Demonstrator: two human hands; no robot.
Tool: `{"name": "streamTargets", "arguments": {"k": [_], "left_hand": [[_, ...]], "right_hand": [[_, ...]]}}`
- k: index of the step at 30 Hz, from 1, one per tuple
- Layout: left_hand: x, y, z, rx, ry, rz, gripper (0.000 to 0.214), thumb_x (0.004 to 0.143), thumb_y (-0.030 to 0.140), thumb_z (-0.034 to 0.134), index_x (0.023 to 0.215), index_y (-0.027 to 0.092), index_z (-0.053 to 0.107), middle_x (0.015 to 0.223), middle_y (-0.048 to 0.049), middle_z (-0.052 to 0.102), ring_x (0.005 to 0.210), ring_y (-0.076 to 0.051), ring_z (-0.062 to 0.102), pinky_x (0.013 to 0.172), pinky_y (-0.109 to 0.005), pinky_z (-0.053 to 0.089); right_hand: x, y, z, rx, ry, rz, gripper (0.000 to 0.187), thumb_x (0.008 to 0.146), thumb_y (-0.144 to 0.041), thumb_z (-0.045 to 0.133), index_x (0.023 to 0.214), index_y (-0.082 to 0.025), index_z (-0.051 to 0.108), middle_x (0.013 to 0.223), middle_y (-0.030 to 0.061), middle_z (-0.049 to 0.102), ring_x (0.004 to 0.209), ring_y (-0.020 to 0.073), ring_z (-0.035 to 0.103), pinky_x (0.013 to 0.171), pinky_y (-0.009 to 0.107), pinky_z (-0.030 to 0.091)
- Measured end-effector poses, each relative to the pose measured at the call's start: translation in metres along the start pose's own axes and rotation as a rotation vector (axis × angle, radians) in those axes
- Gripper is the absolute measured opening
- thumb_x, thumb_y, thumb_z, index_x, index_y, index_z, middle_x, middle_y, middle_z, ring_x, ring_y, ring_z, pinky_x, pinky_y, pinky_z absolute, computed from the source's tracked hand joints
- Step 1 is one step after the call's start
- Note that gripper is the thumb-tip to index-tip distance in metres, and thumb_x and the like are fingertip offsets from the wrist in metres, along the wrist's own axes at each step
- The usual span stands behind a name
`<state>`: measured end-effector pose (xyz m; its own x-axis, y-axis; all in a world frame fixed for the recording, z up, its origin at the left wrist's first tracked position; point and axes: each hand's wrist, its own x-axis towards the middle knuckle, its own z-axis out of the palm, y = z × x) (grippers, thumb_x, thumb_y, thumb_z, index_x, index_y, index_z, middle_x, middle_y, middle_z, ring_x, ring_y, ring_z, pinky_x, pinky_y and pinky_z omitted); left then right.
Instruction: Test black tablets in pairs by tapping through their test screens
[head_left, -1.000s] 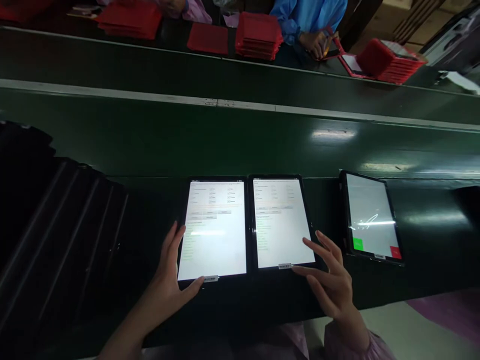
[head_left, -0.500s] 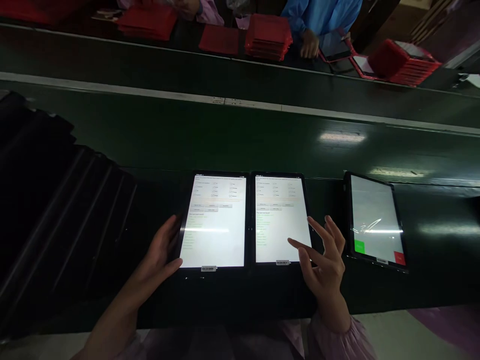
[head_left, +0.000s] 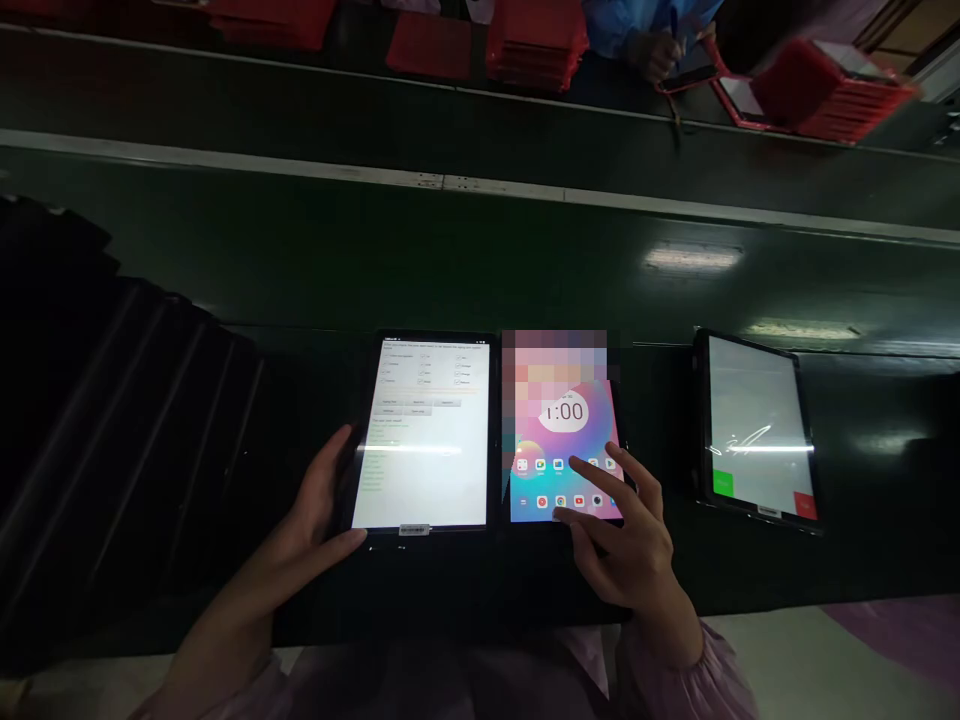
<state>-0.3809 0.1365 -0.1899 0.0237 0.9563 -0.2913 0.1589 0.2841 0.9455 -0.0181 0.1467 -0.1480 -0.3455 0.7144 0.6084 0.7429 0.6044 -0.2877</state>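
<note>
Two tablets lie side by side in front of me. My left hand [head_left: 304,530] grips the left tablet [head_left: 427,450] at its left edge, with the thumb at the lower corner and the fingers partly hidden beside it. White test-style lines, check boxes and green text fill that screen. Over the right tablet [head_left: 536,485] my right hand [head_left: 634,535] holds its fingers apart; the fingertips are at the lower screen, though I cannot tell whether they touch it. Its screen displays a colourful home page with icons and a 1:00 clock, the top part blurred into blocks.
A third tablet [head_left: 757,420] with green and red squares lies to the right. Dark folder-like items [head_left: 150,430] lean in a row at left. Across the green bench [head_left: 375,255], red packs [head_left: 536,45] are stacked and a co-worker's hand [head_left: 656,55] holds a pen.
The right tablet's screen has switched from the white list page to the home page. My right hand has shifted slightly left and down. My left hand stays on its tablet.
</note>
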Motion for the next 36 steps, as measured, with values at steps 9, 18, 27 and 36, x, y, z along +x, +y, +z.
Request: {"name": "streamTargets", "arguments": {"k": [9, 18, 27, 36], "left_hand": [[0.003, 0.003, 0.006, -0.100, 0.081, 0.022, 0.106, 0.075, 0.056, 0.090, 0.167, 0.039, 0.042, 0.179, -0.0045, 0.040, 0.167, -0.044, 0.024, 0.132, -0.062, 0.032], [0.004, 0.021, 0.022, 0.316, 0.082, -0.055, 0.119, 0.073, 0.064, 0.088, 0.171, 0.037, 0.027, 0.184, -0.0142, 0.018, 0.168, -0.050, 0.017, 0.126, -0.074, 0.032], [0.012, 0.002, 0.018, -0.053, 0.291, 0.004, 0.071, 0.089, 0.054, 0.081, 0.154, 0.040, 0.059, 0.180, -0.0070, 0.032, 0.164, -0.042, 0.035, 0.128, -0.060, 0.040], [0.001, -0.008, 0.006, -0.108, 0.141, 0.083, 0.068, 0.085, 0.049, 0.087, 0.149, 0.045, 0.066, 0.184, 0.0006, 0.024, 0.166, -0.043, 0.029, 0.128, -0.057, 0.040]], "right_hand": [[0.007, -0.014, 0.009, -0.013, -0.202, -0.025, 0.024, 0.102, -0.018, 0.062, 0.108, -0.028, 0.083, 0.145, 0.0098, 0.070, 0.159, 0.0367, 0.038, 0.112, 0.060, 0.057], [0.009, -0.010, 0.007, 0.070, -0.041, -0.027, 0.022, 0.102, -0.012, 0.060, 0.105, -0.021, 0.079, 0.137, 0.0139, 0.069, 0.152, 0.0356, 0.048, 0.105, 0.050, 0.059], [0.012, -0.009, 0.005, 0.067, 0.027, -0.004, 0.022, 0.102, -0.009, 0.059, 0.102, -0.019, 0.079, 0.132, 0.0134, 0.071, 0.141, 0.0330, 0.059, 0.098, 0.047, 0.064], [0.012, -0.014, 0.005, 0.057, 0.010, -0.014, 0.024, 0.099, -0.007, 0.061, 0.102, -0.019, 0.082, 0.127, 0.0123, 0.075, 0.128, 0.0307, 0.069, 0.091, 0.044, 0.068]]}}
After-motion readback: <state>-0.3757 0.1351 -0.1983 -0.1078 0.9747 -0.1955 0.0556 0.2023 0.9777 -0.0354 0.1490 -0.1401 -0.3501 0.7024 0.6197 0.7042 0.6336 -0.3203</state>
